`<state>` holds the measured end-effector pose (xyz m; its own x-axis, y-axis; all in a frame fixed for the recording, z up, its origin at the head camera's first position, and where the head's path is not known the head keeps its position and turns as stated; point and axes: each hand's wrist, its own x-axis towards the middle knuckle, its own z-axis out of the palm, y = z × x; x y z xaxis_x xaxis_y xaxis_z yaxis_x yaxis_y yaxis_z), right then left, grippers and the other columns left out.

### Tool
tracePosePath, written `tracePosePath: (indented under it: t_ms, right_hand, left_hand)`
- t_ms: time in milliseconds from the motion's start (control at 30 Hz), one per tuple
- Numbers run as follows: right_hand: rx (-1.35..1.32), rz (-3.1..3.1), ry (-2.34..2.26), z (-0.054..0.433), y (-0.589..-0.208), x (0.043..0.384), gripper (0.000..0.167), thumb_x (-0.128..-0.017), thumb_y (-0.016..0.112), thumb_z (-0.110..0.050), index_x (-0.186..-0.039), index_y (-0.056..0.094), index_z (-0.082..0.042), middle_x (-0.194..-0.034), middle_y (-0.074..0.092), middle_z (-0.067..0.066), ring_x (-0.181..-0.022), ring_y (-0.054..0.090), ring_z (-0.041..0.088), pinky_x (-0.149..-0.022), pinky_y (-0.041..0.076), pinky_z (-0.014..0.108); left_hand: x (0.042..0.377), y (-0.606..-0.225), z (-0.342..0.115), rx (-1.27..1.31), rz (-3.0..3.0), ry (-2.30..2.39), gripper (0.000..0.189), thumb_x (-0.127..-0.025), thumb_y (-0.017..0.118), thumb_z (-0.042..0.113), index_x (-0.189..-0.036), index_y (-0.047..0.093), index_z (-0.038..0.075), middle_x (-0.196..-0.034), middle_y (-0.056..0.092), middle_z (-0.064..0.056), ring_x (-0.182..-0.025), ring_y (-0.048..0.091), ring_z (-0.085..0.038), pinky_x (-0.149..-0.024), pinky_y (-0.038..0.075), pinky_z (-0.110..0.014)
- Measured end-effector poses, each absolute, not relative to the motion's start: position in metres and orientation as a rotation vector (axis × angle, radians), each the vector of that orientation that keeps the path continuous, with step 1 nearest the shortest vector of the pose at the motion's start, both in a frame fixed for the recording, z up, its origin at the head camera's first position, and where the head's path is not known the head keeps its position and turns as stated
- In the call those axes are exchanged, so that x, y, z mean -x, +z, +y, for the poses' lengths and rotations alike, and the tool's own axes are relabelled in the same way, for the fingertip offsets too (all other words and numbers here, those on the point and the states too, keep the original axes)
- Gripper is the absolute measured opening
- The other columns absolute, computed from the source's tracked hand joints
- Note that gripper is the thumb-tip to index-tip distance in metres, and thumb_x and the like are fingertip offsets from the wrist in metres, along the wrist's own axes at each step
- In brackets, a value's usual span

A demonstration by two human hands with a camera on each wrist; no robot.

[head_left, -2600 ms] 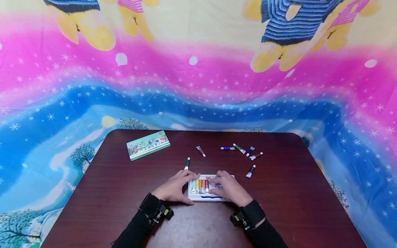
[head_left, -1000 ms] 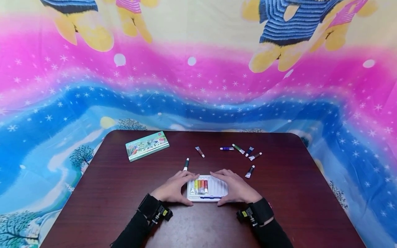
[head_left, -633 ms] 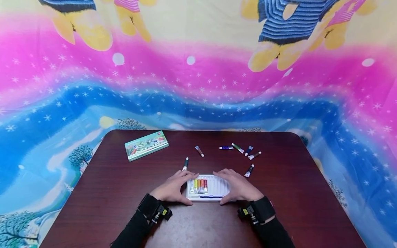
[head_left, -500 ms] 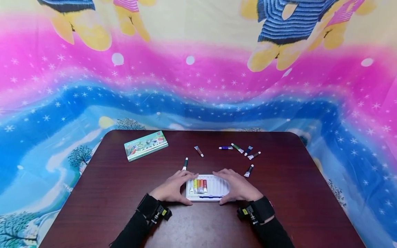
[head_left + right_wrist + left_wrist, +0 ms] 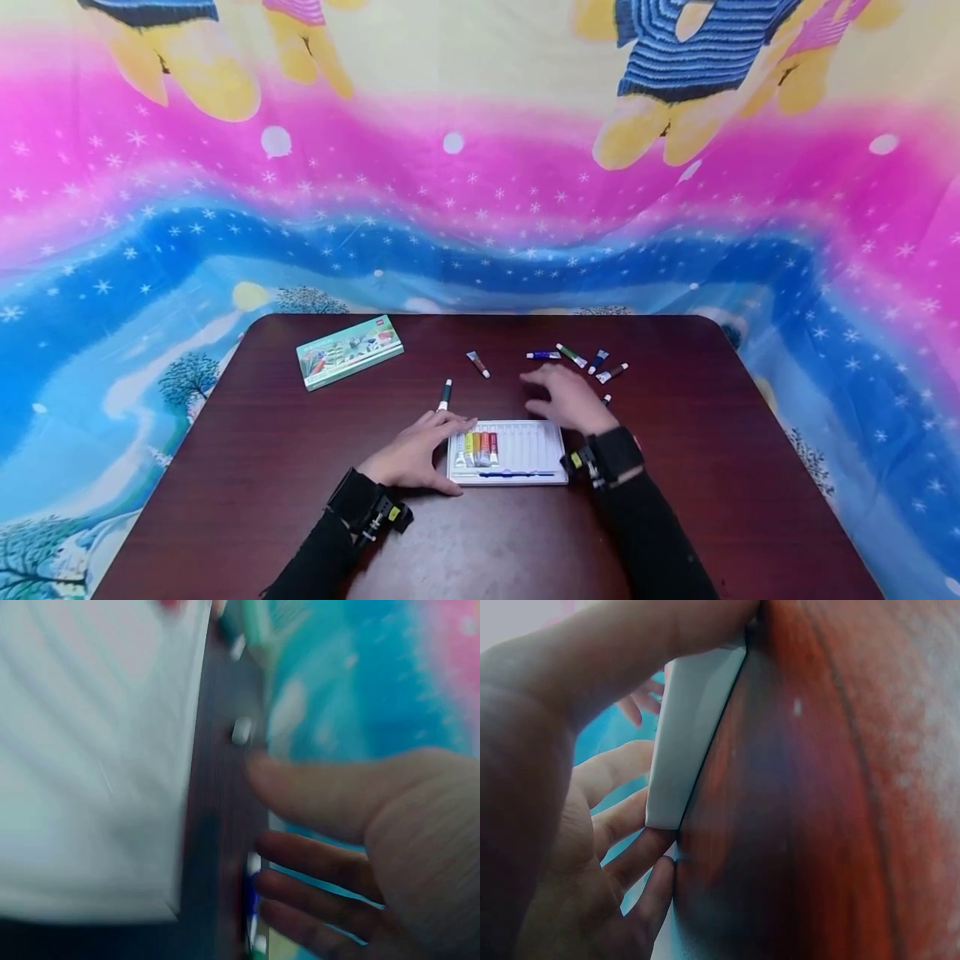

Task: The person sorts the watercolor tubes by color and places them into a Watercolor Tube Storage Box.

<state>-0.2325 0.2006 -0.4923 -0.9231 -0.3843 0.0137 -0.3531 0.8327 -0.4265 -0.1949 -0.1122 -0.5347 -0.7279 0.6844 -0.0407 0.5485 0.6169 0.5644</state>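
A white plastic tray [image 5: 534, 450] lies in front of me, with several paint tubes [image 5: 477, 448] side by side in its left slots and a blue-handled paintbrush [image 5: 516, 474] along the front. My left hand [image 5: 408, 454] holds the tray's left end, thumb at the near corner and fingers at the far one; the left wrist view shows the white side wall [image 5: 686, 750] between them. Beyond the tray, my right hand [image 5: 570, 400] reaches over the table with fingers spread and nothing held. A purple-blue paint tube [image 5: 543, 356] is nearest its fingertips. The right wrist view is blurred.
Green [image 5: 572, 356], blue [image 5: 597, 362] and brown [image 5: 612, 373] tubes lie at back right; a black one [image 5: 607, 400] is mostly hidden by my right hand. A reddish-brown tube [image 5: 477, 364] and dark green tube [image 5: 446, 394] lie beyond the tray. A mint-green box [image 5: 349, 352] sits back left.
My right hand first withdrew from the slots to the tray's right end, then let go and moved forward toward the loose tubes. My left hand has stayed at the left end.
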Motion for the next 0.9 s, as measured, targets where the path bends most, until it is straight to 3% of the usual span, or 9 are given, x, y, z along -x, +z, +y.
tracePosePath:
  t_ms: [267,567,700,900]
  right_hand:
    - [0.598,3.146,-0.274,0.208,-0.500,0.297,0.036,-0.091,0.076,-0.005,-0.127,0.072,-0.002,-0.119,0.068,0.019,-0.111,0.063,0.036,-0.097,0.055,0.047]
    - [0.630,3.172,-0.151,0.206,-0.505,0.302,0.009,-0.090,0.079,-0.006,-0.098,0.076,-0.004,-0.090,0.070,0.012,-0.088,0.067,0.030,-0.080,0.058,0.044]
    - [0.569,3.122,-0.266,0.203,-0.501,0.294,0.010,-0.093,0.077,-0.009,-0.101,0.072,-0.004,-0.093,0.067,0.011,-0.088,0.066,0.028,-0.079,0.057,0.044]
    - [0.456,3.036,-0.805,0.192,-0.504,0.270,0.024,-0.098,0.071,-0.010,-0.122,0.065,-0.010,-0.099,0.068,0.007,-0.087,0.064,0.021,-0.079,0.054,0.040]
  left_hand:
    - [0.196,-0.534,-0.108,-1.028,2.585,0.797,0.103,-0.073,0.091,0.052,-0.160,0.042,0.026,-0.152,0.047,0.006,-0.140,0.042,-0.019,-0.111,0.043,-0.049]
    - [0.194,-0.533,-0.107,-1.019,2.579,0.808,0.103,-0.073,0.091,0.050,-0.160,0.042,0.025,-0.151,0.047,0.006,-0.139,0.042,-0.019,-0.110,0.044,-0.048]
    - [0.195,-0.532,-0.108,-1.018,2.583,0.807,0.103,-0.073,0.091,0.051,-0.160,0.042,0.026,-0.151,0.047,0.006,-0.139,0.042,-0.018,-0.110,0.044,-0.047]
    - [0.195,-0.532,-0.111,-1.028,2.588,0.798,0.103,-0.074,0.091,0.052,-0.160,0.042,0.025,-0.152,0.047,0.006,-0.139,0.042,-0.019,-0.110,0.044,-0.048]
